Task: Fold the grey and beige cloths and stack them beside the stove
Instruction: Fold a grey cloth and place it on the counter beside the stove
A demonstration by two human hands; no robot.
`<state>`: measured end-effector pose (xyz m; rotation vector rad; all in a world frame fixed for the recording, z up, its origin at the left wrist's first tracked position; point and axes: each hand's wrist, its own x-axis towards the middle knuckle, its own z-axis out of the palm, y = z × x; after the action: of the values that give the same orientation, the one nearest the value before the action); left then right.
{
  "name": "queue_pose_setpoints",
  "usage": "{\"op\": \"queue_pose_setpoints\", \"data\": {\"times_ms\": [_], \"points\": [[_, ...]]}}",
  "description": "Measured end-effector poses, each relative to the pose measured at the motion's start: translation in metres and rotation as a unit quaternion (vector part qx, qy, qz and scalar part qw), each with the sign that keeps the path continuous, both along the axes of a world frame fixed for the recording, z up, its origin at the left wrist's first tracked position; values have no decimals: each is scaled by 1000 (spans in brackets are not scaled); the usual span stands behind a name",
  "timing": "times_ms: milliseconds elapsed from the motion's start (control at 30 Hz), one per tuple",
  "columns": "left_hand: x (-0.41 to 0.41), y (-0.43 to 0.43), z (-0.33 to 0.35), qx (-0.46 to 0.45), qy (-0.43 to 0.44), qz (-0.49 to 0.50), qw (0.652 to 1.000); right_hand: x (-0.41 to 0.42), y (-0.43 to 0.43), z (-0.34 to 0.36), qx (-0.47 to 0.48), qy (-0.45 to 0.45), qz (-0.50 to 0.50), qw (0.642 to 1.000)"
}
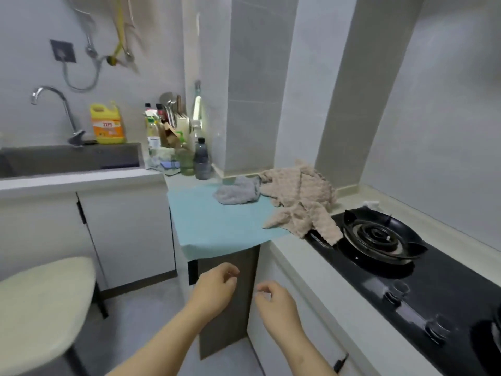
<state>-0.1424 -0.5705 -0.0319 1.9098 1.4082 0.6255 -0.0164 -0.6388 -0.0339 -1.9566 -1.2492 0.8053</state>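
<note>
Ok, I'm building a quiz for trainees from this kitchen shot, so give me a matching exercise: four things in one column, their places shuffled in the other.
1 grey cloth
2 beige cloth
3 yellow jug
4 dark bottle

A behind the sink, beside the tap
B one end lying on the stove
C crumpled on the blue mat, clear of the stove
D upright past the mat's far edge

Pairs: 1-C, 2-B, 3-A, 4-D

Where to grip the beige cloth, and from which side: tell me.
Best take the beige cloth by the loose tail lying on the stove, coming from the near side with the right hand. That tail sticks out toward the person; the rest is bunched by the wall beside the grey cloth.
</note>
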Motion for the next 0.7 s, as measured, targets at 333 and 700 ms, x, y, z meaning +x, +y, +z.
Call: {"op": "queue_pose_setpoints", "data": {"times_ms": [333,700], "points": [[-20,131,-24,-40,-21,25,999,-8,134,-29,-25,25,2,999],[26,322,-32,-50,-8,18,999,38,333,-43,-15,15,0,1000]]}}
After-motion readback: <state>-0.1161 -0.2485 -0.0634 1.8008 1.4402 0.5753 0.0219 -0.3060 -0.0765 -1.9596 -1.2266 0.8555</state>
